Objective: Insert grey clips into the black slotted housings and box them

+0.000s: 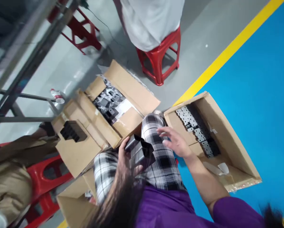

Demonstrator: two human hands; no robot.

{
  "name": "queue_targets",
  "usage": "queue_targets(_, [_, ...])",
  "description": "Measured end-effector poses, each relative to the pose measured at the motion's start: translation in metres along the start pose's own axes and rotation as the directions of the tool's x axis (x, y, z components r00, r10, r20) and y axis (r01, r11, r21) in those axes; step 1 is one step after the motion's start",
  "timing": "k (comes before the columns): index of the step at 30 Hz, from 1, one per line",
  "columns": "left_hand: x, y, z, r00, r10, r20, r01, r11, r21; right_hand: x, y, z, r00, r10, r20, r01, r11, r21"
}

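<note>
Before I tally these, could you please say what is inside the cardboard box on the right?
The cardboard box holds packed rows of small parts, some with pale holed faces, others black, plus a white scrap. Whatever lies beneath them is covered and cannot be seen.

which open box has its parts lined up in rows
The box on the right, by the yellow line: its parts stand in close rows, while those in the box ahead lie in a loose jumble.

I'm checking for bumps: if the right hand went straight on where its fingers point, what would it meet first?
Probably the plaid-covered knee, just ahead of the right hand. Height is unclear; if the hand is above it, the open box beyond would likely come first.
</note>
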State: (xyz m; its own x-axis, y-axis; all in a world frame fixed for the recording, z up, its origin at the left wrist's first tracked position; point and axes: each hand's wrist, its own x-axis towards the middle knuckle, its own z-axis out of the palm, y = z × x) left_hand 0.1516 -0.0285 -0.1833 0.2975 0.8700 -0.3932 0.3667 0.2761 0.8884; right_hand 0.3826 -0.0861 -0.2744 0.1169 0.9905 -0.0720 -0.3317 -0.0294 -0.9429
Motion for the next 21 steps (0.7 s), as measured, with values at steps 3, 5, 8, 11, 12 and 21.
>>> queue_targets(3, [-0.032,0.009,-0.014,0.999,0.017,0.036,-0.016,1.0,-0.024,-0.008,-0.035,0.053,0.939,-0.082,0.333,0.137,0.98,-0.143])
queue_targets(5, [-0.052,0.012,-0.027,0.999,0.023,0.027,-0.022,0.999,-0.031,-0.012,-0.041,0.085,0.907,-0.091,0.411,0.175,0.97,-0.171])
queue_targets(8, [-0.077,0.003,-0.046,0.997,0.064,-0.038,-0.067,0.993,-0.095,-0.021,-0.036,0.126,0.907,-0.063,0.417,0.143,0.976,-0.163])
queue_targets(11, [-0.096,-0.026,-0.058,0.997,0.079,-0.028,-0.083,0.971,-0.223,-0.037,-0.026,0.154,0.909,0.077,0.409,0.014,0.977,-0.215])
queue_targets(12, [-0.102,-0.039,-0.059,0.997,0.07,-0.014,-0.071,0.962,-0.262,-0.045,-0.022,0.159,0.9,0.139,0.412,-0.041,0.971,-0.237])
queue_targets(21, [-0.104,-0.089,-0.03,0.934,0.144,0.328,-0.144,0.989,-0.027,-0.122,-0.001,0.118,0.901,0.353,0.251,-0.233,0.883,-0.406])
